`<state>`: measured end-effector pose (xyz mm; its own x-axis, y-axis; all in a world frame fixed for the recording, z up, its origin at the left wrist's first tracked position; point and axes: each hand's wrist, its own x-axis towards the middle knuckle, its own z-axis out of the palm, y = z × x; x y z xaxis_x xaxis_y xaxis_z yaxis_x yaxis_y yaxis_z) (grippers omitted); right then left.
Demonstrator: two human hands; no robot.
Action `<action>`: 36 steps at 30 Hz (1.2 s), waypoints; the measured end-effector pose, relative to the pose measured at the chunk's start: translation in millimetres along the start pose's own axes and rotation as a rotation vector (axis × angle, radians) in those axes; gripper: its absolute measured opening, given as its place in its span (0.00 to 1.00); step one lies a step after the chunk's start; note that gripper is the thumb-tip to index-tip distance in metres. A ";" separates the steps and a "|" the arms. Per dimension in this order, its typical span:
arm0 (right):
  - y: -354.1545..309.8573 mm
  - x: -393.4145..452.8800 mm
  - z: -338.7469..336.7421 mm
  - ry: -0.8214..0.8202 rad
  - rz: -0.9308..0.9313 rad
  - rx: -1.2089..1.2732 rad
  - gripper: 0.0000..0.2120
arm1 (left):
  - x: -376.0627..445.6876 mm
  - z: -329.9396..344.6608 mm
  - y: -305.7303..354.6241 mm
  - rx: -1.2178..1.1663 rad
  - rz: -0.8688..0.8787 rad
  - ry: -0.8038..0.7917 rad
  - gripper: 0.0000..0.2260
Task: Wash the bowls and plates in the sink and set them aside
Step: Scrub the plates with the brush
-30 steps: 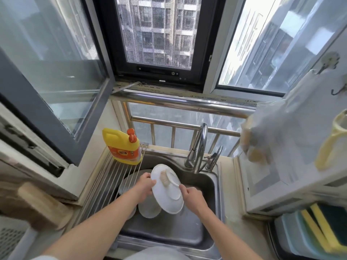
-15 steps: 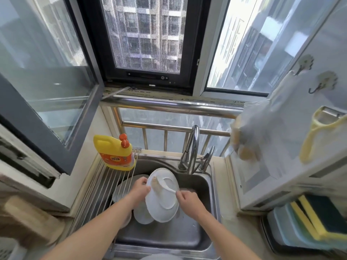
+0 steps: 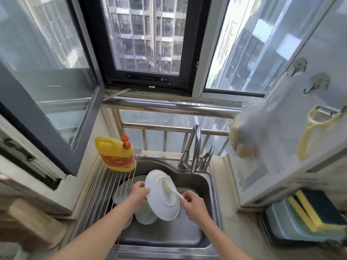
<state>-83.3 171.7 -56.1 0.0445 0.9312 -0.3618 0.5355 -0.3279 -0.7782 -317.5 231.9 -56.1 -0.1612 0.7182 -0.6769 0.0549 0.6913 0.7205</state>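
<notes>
1. Plate (image 3: 162, 197), white and tilted on edge, is held over the steel sink (image 3: 204, 186), below the tap (image 3: 193, 147).
2. Its left rim is gripped by the left hand (image 3: 138, 194), fingers curled round the edge.
3. A white brush (image 3: 170, 188) is pinched by its handle in the right hand (image 3: 192, 202), and its bristled head is laid against the plate's face.
4. A second white dish (image 3: 145, 215) is seen lower in the sink, partly hidden behind the plate.
5. A yellow soap bottle (image 3: 116, 154) is stood on the wire rack (image 3: 105, 194) laid across the sink's left side.
6. Sponges (image 3: 315, 211) are stacked in a tray on the table at the right.
</notes>
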 end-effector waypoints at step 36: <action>6.5 -22.4 41.6 0.223 0.206 -0.026 0.12 | 15.7 -12.8 -44.5 -0.054 -0.106 0.048 0.09</action>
<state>-115.9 142.1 -74.5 0.3370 0.8584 -0.3868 0.5174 -0.5121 -0.6856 -335.1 211.4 -96.9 -0.2109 0.6358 -0.7424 -0.0175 0.7569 0.6532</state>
